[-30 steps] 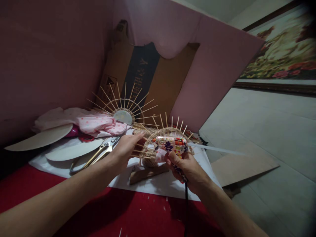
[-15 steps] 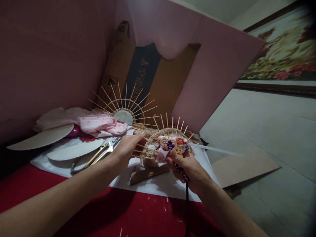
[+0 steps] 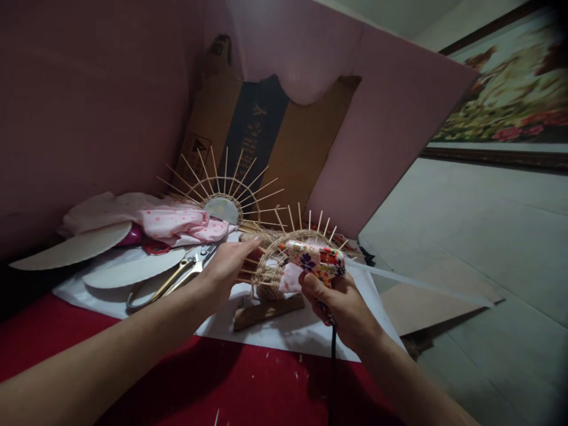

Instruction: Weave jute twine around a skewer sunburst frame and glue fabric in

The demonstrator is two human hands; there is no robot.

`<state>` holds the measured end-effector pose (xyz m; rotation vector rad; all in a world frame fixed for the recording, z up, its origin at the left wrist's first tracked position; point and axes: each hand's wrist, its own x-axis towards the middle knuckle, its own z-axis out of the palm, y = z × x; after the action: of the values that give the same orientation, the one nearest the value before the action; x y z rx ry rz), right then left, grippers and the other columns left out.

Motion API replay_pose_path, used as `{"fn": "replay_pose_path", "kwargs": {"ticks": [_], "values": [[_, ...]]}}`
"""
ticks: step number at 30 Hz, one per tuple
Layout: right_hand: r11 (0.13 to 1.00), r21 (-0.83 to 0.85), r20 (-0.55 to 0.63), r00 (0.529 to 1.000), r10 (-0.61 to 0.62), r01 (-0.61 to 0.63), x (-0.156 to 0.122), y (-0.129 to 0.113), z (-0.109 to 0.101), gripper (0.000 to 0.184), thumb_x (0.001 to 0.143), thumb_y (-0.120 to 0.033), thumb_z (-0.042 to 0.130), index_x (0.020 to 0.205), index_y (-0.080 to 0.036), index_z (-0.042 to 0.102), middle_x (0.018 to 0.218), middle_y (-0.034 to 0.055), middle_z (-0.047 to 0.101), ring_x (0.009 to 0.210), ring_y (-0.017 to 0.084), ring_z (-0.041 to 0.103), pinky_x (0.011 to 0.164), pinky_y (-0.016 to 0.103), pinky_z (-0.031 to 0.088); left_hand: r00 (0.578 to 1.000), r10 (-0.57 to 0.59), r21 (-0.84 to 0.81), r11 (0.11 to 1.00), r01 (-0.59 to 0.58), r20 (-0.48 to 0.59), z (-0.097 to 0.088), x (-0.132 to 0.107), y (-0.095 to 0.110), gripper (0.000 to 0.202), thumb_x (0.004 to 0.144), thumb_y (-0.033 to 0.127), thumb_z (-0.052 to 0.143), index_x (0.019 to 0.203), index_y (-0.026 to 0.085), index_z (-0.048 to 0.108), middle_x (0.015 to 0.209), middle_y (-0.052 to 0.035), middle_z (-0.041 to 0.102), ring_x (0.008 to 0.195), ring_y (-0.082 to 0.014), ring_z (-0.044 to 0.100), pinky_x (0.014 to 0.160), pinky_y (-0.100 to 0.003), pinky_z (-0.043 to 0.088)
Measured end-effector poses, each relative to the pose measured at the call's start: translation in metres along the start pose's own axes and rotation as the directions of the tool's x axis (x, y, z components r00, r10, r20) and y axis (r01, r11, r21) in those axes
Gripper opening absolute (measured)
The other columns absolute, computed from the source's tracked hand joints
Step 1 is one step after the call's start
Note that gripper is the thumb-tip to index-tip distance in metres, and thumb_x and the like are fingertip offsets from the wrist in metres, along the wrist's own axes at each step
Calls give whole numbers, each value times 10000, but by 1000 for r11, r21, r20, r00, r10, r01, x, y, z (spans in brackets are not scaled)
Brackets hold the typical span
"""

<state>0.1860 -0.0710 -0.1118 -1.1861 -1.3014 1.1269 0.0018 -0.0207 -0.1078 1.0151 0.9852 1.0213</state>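
My right hand [image 3: 339,299] is wrapped round a flower-patterned hot glue gun [image 3: 316,259]. A long translucent glue stick [image 3: 421,283] sticks out of its back, and its nozzle points left, at the twine-wrapped rim of a half-round frame [image 3: 266,266] with thin wooden sticks fanning out. The gun hides part of that frame. My left hand [image 3: 233,260] grips the frame by its left side, among the sticks; some fingertips are hidden. Pink dotted fabric [image 3: 290,278] shows inside the frame, just below the gun. Under it lies a brown wooden piece [image 3: 268,312] on white paper [image 3: 226,322].
A second stick frame [image 3: 222,210] leans at the back against a cardboard box [image 3: 306,148]. Scissors [image 3: 180,278], white half-round boards [image 3: 133,269] and crumpled pink cloth [image 3: 177,223] lie on the left. Red cloth [image 3: 248,384] covers the front; a flat board [image 3: 444,296] is at right.
The glue gun has turned in my right hand and shifted slightly right and up, its glue stick now reaching further right. My left hand and the frame have stayed nearly still.
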Motion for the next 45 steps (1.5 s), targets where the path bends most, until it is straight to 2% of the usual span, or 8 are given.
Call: {"fn": "replay_pose_path", "kwargs": {"ticks": [4,6,13,19,25,30,36,45], "values": [[1000,-15,-19,1000,7,-7,-2,-1,2,403,694,-491,714,689,-199,436,462,-87,392,344,36,263,303,175,195,1000,4,0,1000,-4,-4,0,-1,0,342,800,446,544,713,130,644,662,-59,671,593,-171,596,589,-277,404],[1000,-10,-8,1000,-5,5,0,0,2,384,705,-486,706,703,-194,456,464,-87,397,340,32,245,301,174,183,1000,3,-7,1000,-3,-4,-1,-1,0,340,803,441,542,712,130,646,659,-55,669,591,-166,593,594,-277,406],[1000,10,24,1000,-7,6,6,3,0,370,693,-492,713,771,-166,557,539,-43,496,350,41,316,293,176,222,1000,-7,-18,1000,7,0,-1,1,-1,329,797,435,551,696,139,653,666,-57,672,595,-170,594,607,-288,407],[999,-40,19,1000,-18,19,0,-3,6,365,694,-485,713,779,-175,542,411,-99,363,314,35,233,285,174,177,1000,4,0,1000,-4,27,-1,3,-2,371,797,474,539,717,133,661,705,-75,692,618,-182,608,614,-291,410],[1000,-25,21,1000,-17,17,2,-2,4,365,690,-485,718,728,-186,511,424,-89,386,315,32,237,284,176,177,1000,-2,-4,1000,2,14,-1,2,-2,356,801,458,541,712,134,658,684,-70,687,610,-181,608,607,-290,407],[1000,-3,49,999,9,-9,6,3,-2,381,696,-498,708,746,-165,530,504,-55,469,337,35,305,292,175,213,1000,3,-6,1000,-3,5,-1,2,-2,348,791,455,553,705,134,658,674,-67,682,599,-174,600,600,-284,403],[1000,9,24,1000,-12,11,1,2,1,374,689,-452,731,762,-196,469,468,-91,405,335,36,262,290,174,180,1000,-1,8,1000,1,16,-1,2,-2,366,787,476,547,720,134,658,710,-81,695,622,-187,611,620,-300,413],[1000,4,-26,1000,-16,16,1,2,1,366,692,-459,727,764,-187,494,464,-84,405,340,40,276,305,188,190,1000,-5,6,1000,5,3,-1,3,-3,349,785,468,552,712,143,656,701,-73,690,615,-182,601,616,-294,406]]}}
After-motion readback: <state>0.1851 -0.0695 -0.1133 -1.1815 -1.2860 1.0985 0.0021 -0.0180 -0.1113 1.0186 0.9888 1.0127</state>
